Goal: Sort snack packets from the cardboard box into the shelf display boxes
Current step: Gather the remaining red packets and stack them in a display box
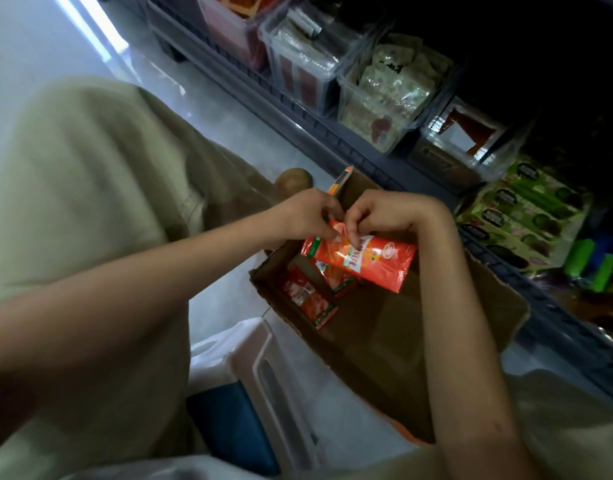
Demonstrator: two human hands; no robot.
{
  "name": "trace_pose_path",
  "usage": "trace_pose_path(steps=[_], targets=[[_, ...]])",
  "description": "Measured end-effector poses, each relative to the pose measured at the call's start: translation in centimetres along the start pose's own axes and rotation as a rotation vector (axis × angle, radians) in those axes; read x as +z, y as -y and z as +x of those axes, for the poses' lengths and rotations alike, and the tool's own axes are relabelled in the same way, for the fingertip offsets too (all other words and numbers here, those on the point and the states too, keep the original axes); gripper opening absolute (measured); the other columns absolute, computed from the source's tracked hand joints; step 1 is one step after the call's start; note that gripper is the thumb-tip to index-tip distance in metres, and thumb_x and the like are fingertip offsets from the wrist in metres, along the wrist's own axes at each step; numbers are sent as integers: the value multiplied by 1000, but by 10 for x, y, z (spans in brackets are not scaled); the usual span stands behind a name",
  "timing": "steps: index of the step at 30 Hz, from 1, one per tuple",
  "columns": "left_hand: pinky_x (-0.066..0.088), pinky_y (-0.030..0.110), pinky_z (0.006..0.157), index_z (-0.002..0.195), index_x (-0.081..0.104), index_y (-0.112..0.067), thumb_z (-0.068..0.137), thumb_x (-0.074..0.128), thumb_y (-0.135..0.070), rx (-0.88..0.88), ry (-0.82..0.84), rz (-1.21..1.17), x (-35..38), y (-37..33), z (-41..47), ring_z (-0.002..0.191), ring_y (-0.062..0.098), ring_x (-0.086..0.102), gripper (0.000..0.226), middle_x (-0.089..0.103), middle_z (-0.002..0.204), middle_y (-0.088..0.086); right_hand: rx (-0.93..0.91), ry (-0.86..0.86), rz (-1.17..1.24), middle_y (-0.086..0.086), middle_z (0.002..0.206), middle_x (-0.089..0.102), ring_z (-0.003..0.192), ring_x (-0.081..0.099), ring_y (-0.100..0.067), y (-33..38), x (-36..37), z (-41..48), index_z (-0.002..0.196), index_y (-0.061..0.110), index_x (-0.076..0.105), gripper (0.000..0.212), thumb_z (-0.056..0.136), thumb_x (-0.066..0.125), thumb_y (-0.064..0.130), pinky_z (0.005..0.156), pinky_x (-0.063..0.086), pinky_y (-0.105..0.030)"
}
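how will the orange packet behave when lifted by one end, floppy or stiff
Probably light: the left hand and right hand hold the orange packet by fingertip pinches at one end. Likely fairly stiff, since its free end juts over the cardboard box without drooping. Its glossy film may be slippery.

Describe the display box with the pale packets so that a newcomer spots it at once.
Follow the dark shelf running behind the cardboard box. In its row of clear tubs, the display box stands between the silvery-packet tub and the orange-packet tub. It alone holds pale cream packets.
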State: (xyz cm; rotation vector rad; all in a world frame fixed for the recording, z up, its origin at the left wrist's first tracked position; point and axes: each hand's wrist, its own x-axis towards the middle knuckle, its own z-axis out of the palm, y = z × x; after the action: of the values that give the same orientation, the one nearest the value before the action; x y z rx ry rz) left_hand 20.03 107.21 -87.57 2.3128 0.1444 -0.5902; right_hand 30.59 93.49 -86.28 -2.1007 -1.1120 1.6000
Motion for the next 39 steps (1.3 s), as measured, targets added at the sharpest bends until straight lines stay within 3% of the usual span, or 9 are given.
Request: trace_pose_path(steps=[5,9,13,17,24,28,31,35,39], targets=[[50,30,76,101,69,-7,88,64,-28,-163,92,208,-8,-8,-6,86,18,62,25,65,85,0,-89,-211,312,8,79,67,74,62,-10,-9,8,14,71,21,63,31,87,52,-4,75,49,-36],[53,29,80,109,64,-10,92,54,-25,-283,133,315,-8,-10,-12,87,16,62,25,63,87,-2,-45,-376,717,1,104,62,87,61,-7,-46,44,54,100,19,56,18,98,43,6,79,47,-24],[53,37,90,116,60,-10,95,53,-26,-346,152,166,-9,-8,-19,97,19,64,27,65,105,3,291,-521,396,-13,136,48,121,50,-27,-112,98,84,123,12,53,29,95,49,6,97,43,-34],[53,35,83,111,57,-6,95,51,-22,-284,-95,177,-4,-11,-20,87,20,62,23,62,90,4,491,-454,-41,-10,159,-2,146,3,-26,-144,150,73,152,15,-3,74,96,46,12,118,11,-41],[53,38,86,146,20,-18,93,51,-7,-125,-241,-134,9,-28,-23,101,22,63,63,60,117,8,692,-744,-122,-20,148,29,133,34,-33,-153,186,65,146,9,27,55,96,46,24,109,27,-38],[53,31,85,135,44,-25,96,48,-11,-110,-206,-49,19,-24,-24,108,21,61,42,57,129,6,701,-714,-81,-17,138,43,118,54,-31,-152,188,69,140,7,35,43,99,40,21,94,44,-36],[53,21,72,125,53,-24,96,49,-12,-162,-212,-93,24,-24,-22,98,15,62,32,56,124,1,761,-848,324,-14,122,60,110,59,-28,-150,172,71,123,3,56,37,98,46,28,87,50,-35],[53,39,88,102,57,-21,90,63,-21,-189,-209,-180,35,-32,-16,98,21,64,14,64,111,5,557,-888,1471,-6,105,58,86,59,-17,-124,152,49,123,3,53,33,96,51,22,67,47,-25],[48,32,87,84,50,-28,87,64,-16,-213,-203,-111,44,-44,-4,102,23,58,18,56,102,-2,357,-881,1638,-2,87,59,72,54,-12,-94,137,14,109,8,57,18,95,46,12,60,45,-24]])
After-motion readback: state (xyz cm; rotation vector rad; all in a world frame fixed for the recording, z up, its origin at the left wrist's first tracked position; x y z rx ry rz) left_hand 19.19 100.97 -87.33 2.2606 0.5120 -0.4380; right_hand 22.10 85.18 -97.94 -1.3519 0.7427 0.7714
